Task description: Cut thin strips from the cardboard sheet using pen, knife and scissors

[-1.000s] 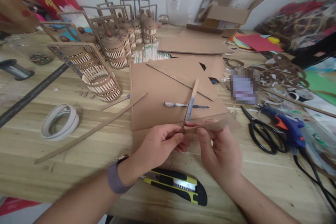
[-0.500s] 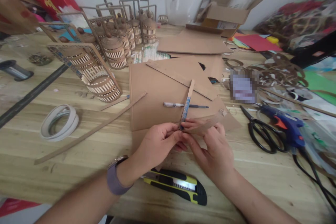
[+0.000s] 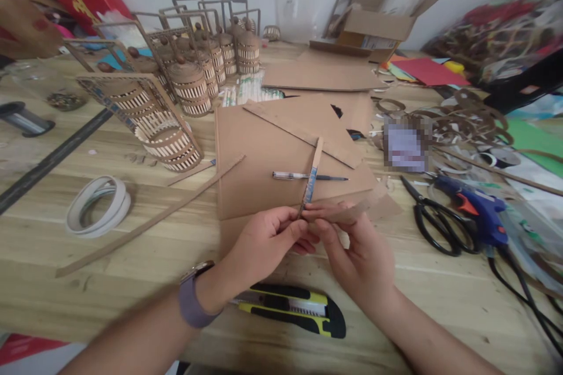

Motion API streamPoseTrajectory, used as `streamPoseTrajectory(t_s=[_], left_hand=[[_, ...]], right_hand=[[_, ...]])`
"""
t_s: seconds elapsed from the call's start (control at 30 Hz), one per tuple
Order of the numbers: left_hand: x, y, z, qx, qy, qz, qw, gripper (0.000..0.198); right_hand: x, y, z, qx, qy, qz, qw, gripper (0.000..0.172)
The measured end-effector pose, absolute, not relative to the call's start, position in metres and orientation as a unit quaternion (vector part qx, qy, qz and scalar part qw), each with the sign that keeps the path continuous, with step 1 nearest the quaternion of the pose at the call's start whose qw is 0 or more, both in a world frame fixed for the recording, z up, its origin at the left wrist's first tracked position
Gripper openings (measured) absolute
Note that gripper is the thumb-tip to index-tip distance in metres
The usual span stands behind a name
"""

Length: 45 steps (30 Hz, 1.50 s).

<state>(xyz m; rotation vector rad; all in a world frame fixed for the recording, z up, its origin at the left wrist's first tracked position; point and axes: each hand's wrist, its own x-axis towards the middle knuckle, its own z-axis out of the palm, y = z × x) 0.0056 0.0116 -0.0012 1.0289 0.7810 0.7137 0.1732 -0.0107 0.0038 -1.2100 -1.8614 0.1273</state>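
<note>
Near the middle of the view, my left hand (image 3: 266, 243) pinches a narrow cardboard strip (image 3: 311, 180) between thumb and fingers. One end of the strip points away from me, brown at the tip and blue-printed lower down. My right hand (image 3: 363, 261) is closed on a brown part of cardboard that runs off to the right, close against my left fingertips. Whether both parts are one bent strip is hidden by the fingers. Beyond the hands a pen (image 3: 310, 176) lies on a cardboard sheet (image 3: 250, 146). Below them rests a yellow and black utility knife (image 3: 292, 309).
Scissors (image 3: 440, 222) and a blue glue gun (image 3: 477, 208) lie at right. At left are white tape rolls (image 3: 99, 208), a long cardboard strip (image 3: 149, 220) and an unfinished slatted lantern (image 3: 169, 143). Several finished lanterns (image 3: 191, 88) stand behind, and an open box (image 3: 378, 20) stands at the back.
My right thumb and fingers have shifted slightly right along the cardboard, and its right part sits a little flatter. The left hand keeps its pinch.
</note>
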Motion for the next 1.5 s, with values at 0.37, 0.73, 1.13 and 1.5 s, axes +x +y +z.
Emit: streamPoseTrajectory(t_s=[0.37, 0.73, 1.13, 1.5], left_hand=[[0.006, 0.009, 0.006, 0.496, 0.349, 0.331, 0.723, 0.038], [0.004, 0.01, 0.004, 0.496, 0.332, 0.333, 0.73, 0.044], [0.005, 0.006, 0.008, 0.54, 0.344, 0.326, 0.695, 0.036], [0.002, 0.007, 0.012, 0.554, 0.327, 0.333, 0.689, 0.031]], right_hand=[[0.174, -0.009, 0.007, -0.462, -0.776, 0.007, 0.429, 0.011], [0.173, -0.012, 0.007, -0.447, -0.766, 0.05, 0.46, 0.01], [0.174, -0.011, 0.007, -0.466, -0.762, 0.016, 0.449, 0.01], [0.172, -0.013, 0.003, -0.426, -0.734, 0.099, 0.519, 0.012]])
